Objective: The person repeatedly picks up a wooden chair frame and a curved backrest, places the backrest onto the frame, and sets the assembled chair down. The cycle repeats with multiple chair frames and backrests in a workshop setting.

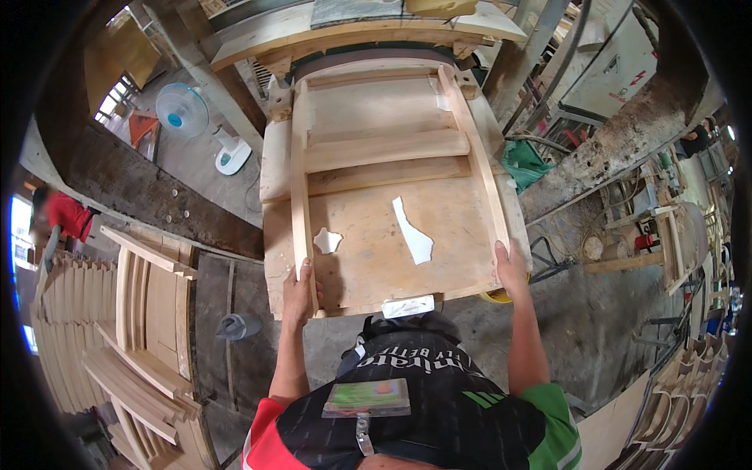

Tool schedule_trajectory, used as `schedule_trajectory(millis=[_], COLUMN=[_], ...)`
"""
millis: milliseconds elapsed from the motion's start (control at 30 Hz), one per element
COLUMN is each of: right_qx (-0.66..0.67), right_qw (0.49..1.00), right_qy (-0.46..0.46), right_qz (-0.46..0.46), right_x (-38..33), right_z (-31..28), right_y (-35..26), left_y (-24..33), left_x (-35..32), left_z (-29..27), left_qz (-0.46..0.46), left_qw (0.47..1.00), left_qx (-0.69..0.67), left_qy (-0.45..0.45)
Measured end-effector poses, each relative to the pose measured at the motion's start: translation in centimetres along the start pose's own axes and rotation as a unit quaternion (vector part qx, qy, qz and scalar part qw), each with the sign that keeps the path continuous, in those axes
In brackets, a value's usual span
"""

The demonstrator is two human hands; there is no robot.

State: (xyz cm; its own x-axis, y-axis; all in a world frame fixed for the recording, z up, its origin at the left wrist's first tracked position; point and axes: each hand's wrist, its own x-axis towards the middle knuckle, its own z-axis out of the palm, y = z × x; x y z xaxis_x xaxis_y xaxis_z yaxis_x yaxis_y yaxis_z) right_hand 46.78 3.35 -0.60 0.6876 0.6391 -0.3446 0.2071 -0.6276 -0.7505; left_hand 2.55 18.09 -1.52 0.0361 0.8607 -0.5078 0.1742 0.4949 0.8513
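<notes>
A pale wooden chair-back frame [388, 151], with two long side posts and several crosspieces, lies on a worn plywood work table [352, 278]. Its far end reaches a dark curved band at the table's back. My left hand [298, 296] is wrapped round the near end of the left post. On the other side, my right hand [511, 270] grips the near end of the right post. Between the posts, two irregular white pieces [413, 236] show on the tabletop. A small white block [408, 305] sits at the table's front edge, close to my body.
Beyond the table runs a wooden ledge [360, 37] between steel posts. At left are a standing fan [183, 110], stacked curved wooden parts [141, 384] and a person in red [69, 215]. A green bag [526, 163] hangs by the right side; more curved parts [677, 392] stand lower right.
</notes>
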Motion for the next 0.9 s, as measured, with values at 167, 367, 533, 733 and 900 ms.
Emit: schedule_trajectory(millis=[167,367,533,733,900], right_qx=[-0.03,-0.005,0.011,0.14,0.252], right_qw=[1.0,1.0,1.0,0.983,0.944], right_qy=[-0.003,-0.016,-0.008,-0.11,-0.2], right_qz=[-0.005,0.017,-0.019,0.046,0.069], right_x=[0.0,-0.3,0.3,0.4,0.9], right_z=[-0.3,-0.2,0.0,-1.3,-2.7], right_y=[-0.1,-0.5,0.9,0.4,1.4], left_y=[0.0,-0.5,-0.8,-0.8,-0.5], left_x=[0.1,0.2,0.7,0.3,0.1], left_z=[-0.2,-0.7,-0.3,-0.2,-0.2], left_qz=[0.003,0.0,0.002,-0.001,-0.02], left_qw=[1.0,1.0,1.0,1.0,0.992], left_qx=[0.006,0.002,0.009,-0.021,-0.101], left_qy=[0.0,-0.003,-0.017,-0.02,-0.067])
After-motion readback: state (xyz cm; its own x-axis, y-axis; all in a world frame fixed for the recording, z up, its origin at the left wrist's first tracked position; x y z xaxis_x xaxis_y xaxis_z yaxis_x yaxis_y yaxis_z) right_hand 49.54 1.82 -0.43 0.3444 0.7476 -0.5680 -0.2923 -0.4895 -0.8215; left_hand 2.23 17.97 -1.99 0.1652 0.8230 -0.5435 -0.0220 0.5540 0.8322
